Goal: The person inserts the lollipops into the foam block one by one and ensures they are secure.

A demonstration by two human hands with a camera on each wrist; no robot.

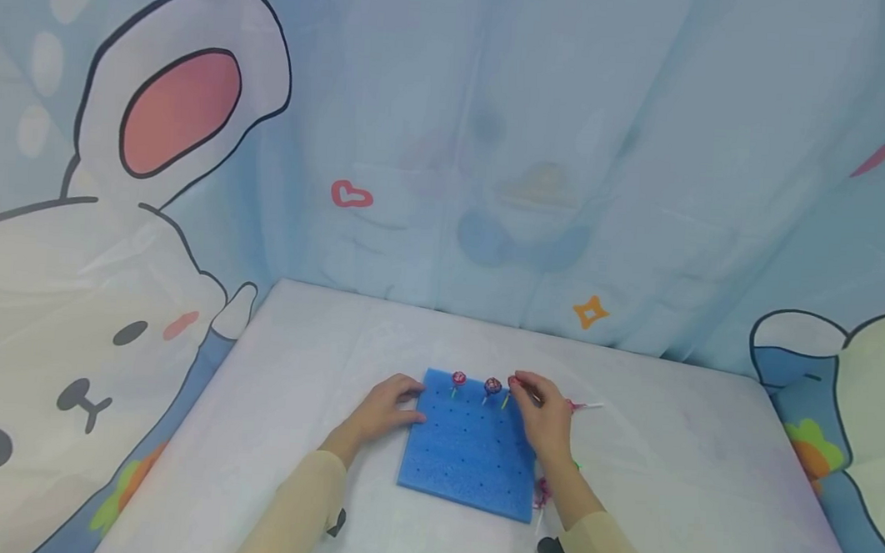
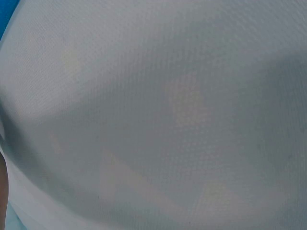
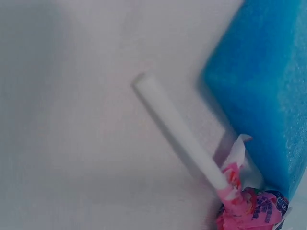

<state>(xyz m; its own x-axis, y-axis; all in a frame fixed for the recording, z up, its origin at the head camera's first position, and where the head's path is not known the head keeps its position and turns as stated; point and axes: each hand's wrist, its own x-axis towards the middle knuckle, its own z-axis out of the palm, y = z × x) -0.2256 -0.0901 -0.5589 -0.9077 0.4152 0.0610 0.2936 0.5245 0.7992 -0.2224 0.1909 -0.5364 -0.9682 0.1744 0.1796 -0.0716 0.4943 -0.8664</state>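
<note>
A blue foam board (image 1: 447, 469) with rows of small holes lies on the table. Two lollipops, one red (image 1: 459, 379) and one dark red (image 1: 493, 386), stand upright along its far edge. My right hand (image 1: 548, 420) pinches the head of another lollipop (image 1: 506, 400) between thumb and fingers, its yellow stick pointing down at the same far row. At the board's left edge rests my left hand (image 1: 381, 407), thumb and fingers spread apart against the side. Only a sliver of skin and a blue corner show in the left wrist view.
A lollipop in a pink wrapper (image 3: 249, 211) lies beside the board's near right corner, its white stick (image 3: 177, 129) on the white tablecloth (image 1: 319, 337). Another lollipop (image 1: 586, 405) lies beyond my right hand. A printed curtain (image 1: 419, 142) hangs behind the table.
</note>
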